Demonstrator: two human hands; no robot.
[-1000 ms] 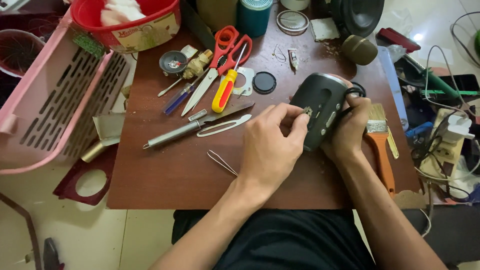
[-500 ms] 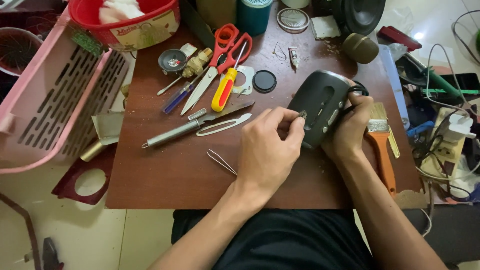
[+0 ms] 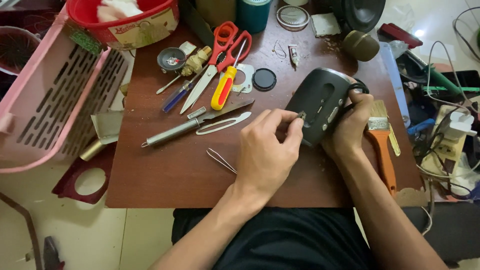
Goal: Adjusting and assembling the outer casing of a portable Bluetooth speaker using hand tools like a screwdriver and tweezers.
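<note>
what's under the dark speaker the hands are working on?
The dark speaker rests tilted on the brown table, gripped by the right hand; the left hand pinches at its end. The tabletop beneath it is covered, so nothing shows there.

A small dark brown wooden worktop [image 3: 165, 180], scuffed and chipped at its near right corner, stands on a pale tiled floor [image 3: 75, 235]. Bright light glares off the tiles at the upper right [image 3: 420, 15]. A pink slotted plastic basket [image 3: 60, 100] leans at the worktop's left edge; tangled cables and a white power strip [image 3: 450, 135] crowd the right.
</note>
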